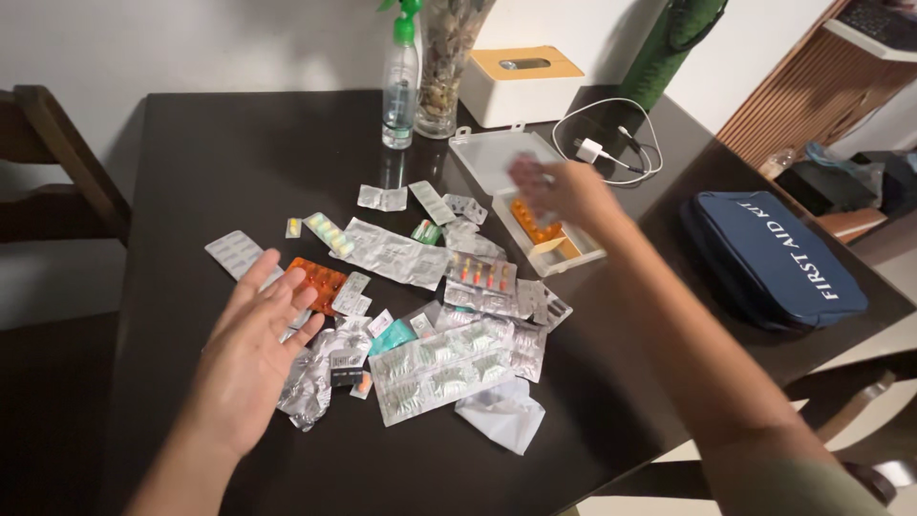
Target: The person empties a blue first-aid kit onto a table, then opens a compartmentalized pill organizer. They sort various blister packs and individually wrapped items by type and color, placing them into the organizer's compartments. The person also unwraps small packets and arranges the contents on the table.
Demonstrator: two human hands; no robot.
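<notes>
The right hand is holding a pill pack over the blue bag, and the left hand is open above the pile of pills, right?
Not quite. In the head view the right hand holds the pill pack over the clear plastic box, not the blue bag. The left hand is open above the pile.

In front of me stands a dark, glossy wooden table (220, 143). Silver foil blister strips of pills (435, 363) lie scattered across its middle, with an orange blister pack (320, 280) among them and a crumpled white paper (501, 416) at the near side. An open clear plastic box (535, 215) sits further back. Along the far edge are a clear spray bottle with a green top (399, 81), a glass vase of pebbles (444, 67), a white tissue box with a wooden lid (521, 86) and a coiled white charger cable (611, 143). A navy zipped fabric pouch (774, 258) lies to my right.
</notes>
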